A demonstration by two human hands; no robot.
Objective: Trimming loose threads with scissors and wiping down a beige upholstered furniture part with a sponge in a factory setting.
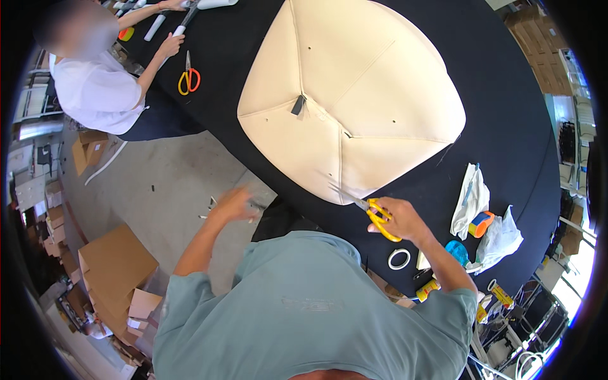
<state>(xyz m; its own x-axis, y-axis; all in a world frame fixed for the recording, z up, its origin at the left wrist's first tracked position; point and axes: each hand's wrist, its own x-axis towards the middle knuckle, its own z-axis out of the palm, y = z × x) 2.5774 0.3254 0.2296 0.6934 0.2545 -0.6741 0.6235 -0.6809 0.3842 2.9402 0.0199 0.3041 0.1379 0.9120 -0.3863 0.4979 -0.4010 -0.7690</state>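
My right hand (405, 218) is closed round the yellow handles of a pair of scissors (382, 221). The blades point up and left, over the near edge of a cream upholstered piece (399, 82). Seams divide that piece, which has several small holes and a short dark tab (298, 105) near its middle. Off the table's near edge, over the floor, my left hand (234, 204) is smeared by motion. Something dark and blurred shows beside its fingers, and I cannot make out whether they hold it.
A black-covered table (506, 145) bears orange-and-yellow-handled scissors (189, 79), a white tape roll (399, 259), an orange-and-blue tape roll (481, 224) and a white cloth (470, 196). At the far left, another person (95, 95) handles white-wrapped tubes. Cardboard boxes (120, 272) stand on the floor.
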